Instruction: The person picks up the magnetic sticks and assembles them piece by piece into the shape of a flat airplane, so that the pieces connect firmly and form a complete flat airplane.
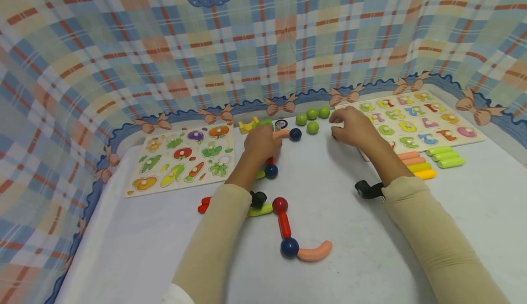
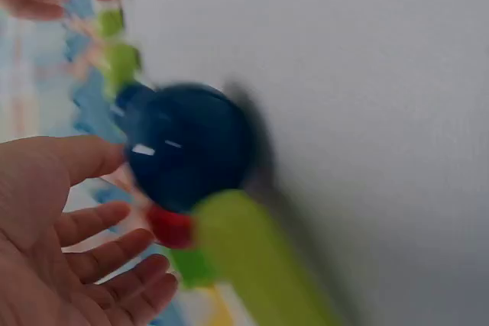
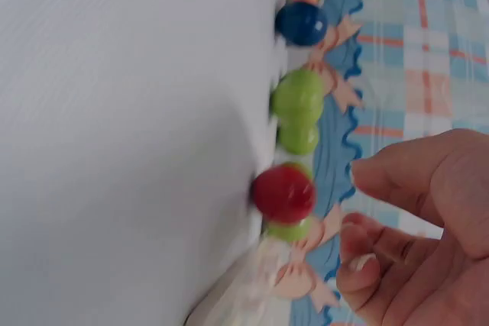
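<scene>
My left hand (image 1: 261, 141) hovers over a toy piece of rods and balls, with a dark blue ball (image 1: 271, 171) and a red rod (image 1: 270, 160) below it. Seen from the left wrist, its fingers are spread beside the blue ball (image 2: 191, 146) and a yellow-green rod (image 2: 263, 265), gripping nothing. Beyond it lie a curved salmon rod (image 1: 282, 134) and another blue ball (image 1: 295, 134). My right hand (image 1: 355, 125) has loosely bent fingers with a gap between thumb and fingertips. A red ball (image 3: 283, 193) lies near them, mostly hidden in the head view.
Several green balls (image 1: 313, 127) sit at the back. A vegetable puzzle board (image 1: 136, 190) lies left, a number puzzle board (image 1: 473, 138) right. Loose rods (image 1: 450, 162) are by the right board. A joined red-and-blue piece with a salmon rod (image 1: 314, 252) lies in front, near the left sleeve.
</scene>
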Available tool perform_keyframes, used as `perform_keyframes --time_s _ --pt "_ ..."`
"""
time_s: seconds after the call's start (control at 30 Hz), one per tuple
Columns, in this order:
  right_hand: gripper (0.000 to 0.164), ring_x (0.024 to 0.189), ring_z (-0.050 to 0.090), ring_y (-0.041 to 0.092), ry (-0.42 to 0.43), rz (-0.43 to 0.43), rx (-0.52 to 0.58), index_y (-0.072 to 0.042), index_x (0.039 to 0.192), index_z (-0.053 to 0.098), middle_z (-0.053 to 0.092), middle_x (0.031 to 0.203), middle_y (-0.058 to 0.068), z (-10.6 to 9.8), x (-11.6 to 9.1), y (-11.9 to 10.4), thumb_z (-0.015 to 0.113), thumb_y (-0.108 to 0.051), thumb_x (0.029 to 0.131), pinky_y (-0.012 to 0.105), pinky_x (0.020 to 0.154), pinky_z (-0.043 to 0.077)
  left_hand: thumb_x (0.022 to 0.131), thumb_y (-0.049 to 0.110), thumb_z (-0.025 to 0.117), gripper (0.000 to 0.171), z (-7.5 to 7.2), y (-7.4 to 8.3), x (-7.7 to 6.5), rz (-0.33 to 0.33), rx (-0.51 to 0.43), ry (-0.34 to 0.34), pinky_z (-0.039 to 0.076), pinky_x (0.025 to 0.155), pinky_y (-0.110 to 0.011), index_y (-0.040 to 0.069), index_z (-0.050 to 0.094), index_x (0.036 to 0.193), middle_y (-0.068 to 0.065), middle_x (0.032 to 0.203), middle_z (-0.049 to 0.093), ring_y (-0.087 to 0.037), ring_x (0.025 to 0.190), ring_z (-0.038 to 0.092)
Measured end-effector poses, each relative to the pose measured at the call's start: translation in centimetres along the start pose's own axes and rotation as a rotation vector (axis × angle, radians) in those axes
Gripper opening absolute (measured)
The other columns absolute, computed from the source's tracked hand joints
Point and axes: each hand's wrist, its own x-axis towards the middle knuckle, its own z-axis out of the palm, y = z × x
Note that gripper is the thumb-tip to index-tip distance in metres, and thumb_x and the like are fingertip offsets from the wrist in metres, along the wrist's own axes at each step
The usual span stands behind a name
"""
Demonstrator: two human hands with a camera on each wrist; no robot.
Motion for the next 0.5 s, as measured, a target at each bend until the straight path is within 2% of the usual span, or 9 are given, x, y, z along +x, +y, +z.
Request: perform_keyframes --time_s 0.07,0.13,0.2,0.27,0.33,0.43,0.5 --pt "0.029 0.099 0.047 0.036 -0.02 0.05 -0.039 -0.003 0.111 0.059 0.048 0.11 0.02 -0.3 -0.8 1.1 0.058 -0.014 0.084 0.051 0.081 0.039 0.085 0.04 0.058 0.041 -0.7 1.1 -2.5 0.113 0.065 0.005 0.046 0.07 -0.032 0.013 0.057 0.116 -0.002 0.102 0.057 -0.017 0.089 0.053" --pt "0.033 0.101 0.046 0.037 -0.056 0.061 -0.061 -0.003 0.115 0.057 0.044 0.113 0.022 -0.2 -1.2 1.9 0.058 -0.014 0.084 0.053 0.082 0.038 0.084 0.041 0.059 0.039 -1.1 2.5 -6.1 0.239 0.102 -0.036 0.046 0.069 -0.03 0.014 0.06 0.113 0.001 0.099 0.058 -0.016 0.088 0.052" --pt "0.036 0.102 0.045 0.037 -0.098 0.039 -0.074 -0.002 0.117 0.056 0.043 0.117 0.023 0.0 -1.3 2.3 0.059 -0.013 0.083 0.053 0.084 0.038 0.082 0.045 0.061 0.037 -1.0 3.6 -10.1 0.366 0.115 -0.127 0.045 0.062 -0.026 0.017 0.063 0.106 0.005 0.088 0.058 -0.013 0.079 0.052" --pt "0.04 0.105 0.045 0.036 -0.135 -0.003 -0.086 -0.002 0.121 0.054 0.041 0.121 0.024 0.3 -1.2 2.4 0.06 -0.013 0.083 0.052 0.085 0.039 0.08 0.051 0.06 0.037 -0.6 4.4 -13.8 0.475 0.155 -0.249 0.042 0.056 -0.023 0.019 0.065 0.099 0.007 0.078 0.055 -0.01 0.071 0.049" --pt "0.044 0.106 0.045 0.035 -0.165 -0.045 -0.092 -0.001 0.124 0.052 0.04 0.124 0.024 0.7 -0.9 2.4 0.06 -0.012 0.083 0.05 0.086 0.04 0.078 0.056 0.059 0.037 0.1 4.7 -16.7 0.569 0.217 -0.323 0.039 0.051 -0.022 0.021 0.065 0.088 0.008 0.069 0.05 -0.01 0.064 0.046" --pt "0.043 0.104 0.046 0.033 -0.197 -0.087 -0.117 -0.002 0.125 0.051 0.041 0.124 0.023 1.1 -0.6 2.4 0.06 -0.013 0.084 0.047 0.084 0.041 0.077 0.057 0.06 0.035 1.2 4.6 -19.5 0.66 0.319 -0.327 0.035 0.049 -0.023 0.022 0.061 0.075 0.008 0.063 0.045 -0.01 0.06 0.042" --pt "0.038 0.097 0.048 0.03 -0.219 -0.108 -0.13 -0.003 0.121 0.054 0.045 0.116 0.021 1.3 -0.8 2.4 0.06 -0.01 0.084 0.045 0.08 0.042 0.078 0.052 0.063 0.032 1.8 4.5 -20.3 0.682 0.355 -0.276 0.033 0.049 -0.023 0.021 0.057 0.071 0.008 0.06 0.044 -0.01 0.059 0.041"
